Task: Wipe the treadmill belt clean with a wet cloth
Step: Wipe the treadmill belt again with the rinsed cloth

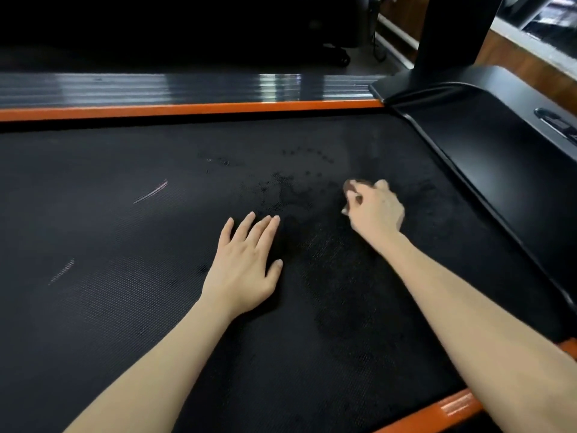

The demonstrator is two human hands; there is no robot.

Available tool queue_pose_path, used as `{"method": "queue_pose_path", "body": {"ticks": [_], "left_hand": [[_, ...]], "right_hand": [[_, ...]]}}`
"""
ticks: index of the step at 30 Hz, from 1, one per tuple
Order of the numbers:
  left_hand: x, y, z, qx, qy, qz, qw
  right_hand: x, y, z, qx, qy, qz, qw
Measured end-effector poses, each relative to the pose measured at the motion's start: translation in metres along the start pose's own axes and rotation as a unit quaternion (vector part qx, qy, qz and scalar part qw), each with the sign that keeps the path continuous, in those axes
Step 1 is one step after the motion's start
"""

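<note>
The black textured treadmill belt (125,245) fills most of the view, with darker wet patches and droplets around its middle. My left hand (245,264) lies flat on the belt, fingers straight and together. My right hand (374,207) is further out and to the right, fingers curled around a small dark brownish cloth (359,183) that it presses onto the belt. Only a small bit of the cloth shows past my fingers, and the hand is blurred.
An orange strip (187,109) and a glossy side rail (156,85) run along the far edge of the belt. The black motor cover (499,151) and upright post (452,32) stand at the right. Another orange strip (452,407) borders the near edge.
</note>
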State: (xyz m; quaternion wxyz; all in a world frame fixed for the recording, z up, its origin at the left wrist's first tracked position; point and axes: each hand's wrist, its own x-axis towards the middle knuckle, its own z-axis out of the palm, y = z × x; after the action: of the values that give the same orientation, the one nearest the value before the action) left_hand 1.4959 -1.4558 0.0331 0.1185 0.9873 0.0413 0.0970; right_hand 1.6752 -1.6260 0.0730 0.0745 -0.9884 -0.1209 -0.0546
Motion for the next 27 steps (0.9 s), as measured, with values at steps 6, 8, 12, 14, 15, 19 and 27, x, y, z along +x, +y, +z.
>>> {"method": "queue_pose_path", "body": {"ticks": [6, 8, 12, 14, 15, 19, 27], "left_hand": [[-0.003, -0.002, 0.001, -0.010, -0.005, 0.002, 1.000], [-0.003, -0.003, -0.001, -0.015, -0.004, 0.002, 1.000], [-0.002, -0.005, -0.001, -0.041, 0.001, -0.001, 0.999], [0.005, -0.007, -0.007, -0.065, 0.013, -0.012, 0.998], [0.012, -0.011, -0.010, -0.059, 0.027, -0.015, 0.998], [0.055, -0.038, -0.023, 0.037, 0.015, -0.038, 0.998], [0.079, -0.059, -0.004, 0.069, -0.038, -0.018, 0.997]], "right_hand": [[-0.102, -0.018, 0.003, 0.107, -0.021, -0.349, 0.931], [-0.067, -0.003, 0.004, 0.067, 0.006, -0.304, 0.950], [-0.011, 0.018, 0.014, 0.013, 0.042, -0.086, 0.995], [-0.013, 0.017, 0.020, 0.011, 0.076, -0.094, 0.993], [-0.015, 0.017, 0.022, 0.018, 0.085, -0.099, 0.991], [-0.012, 0.019, 0.025, 0.027, 0.098, -0.095, 0.990], [0.030, 0.031, 0.022, 0.010, 0.099, -0.078, 0.992]]}}
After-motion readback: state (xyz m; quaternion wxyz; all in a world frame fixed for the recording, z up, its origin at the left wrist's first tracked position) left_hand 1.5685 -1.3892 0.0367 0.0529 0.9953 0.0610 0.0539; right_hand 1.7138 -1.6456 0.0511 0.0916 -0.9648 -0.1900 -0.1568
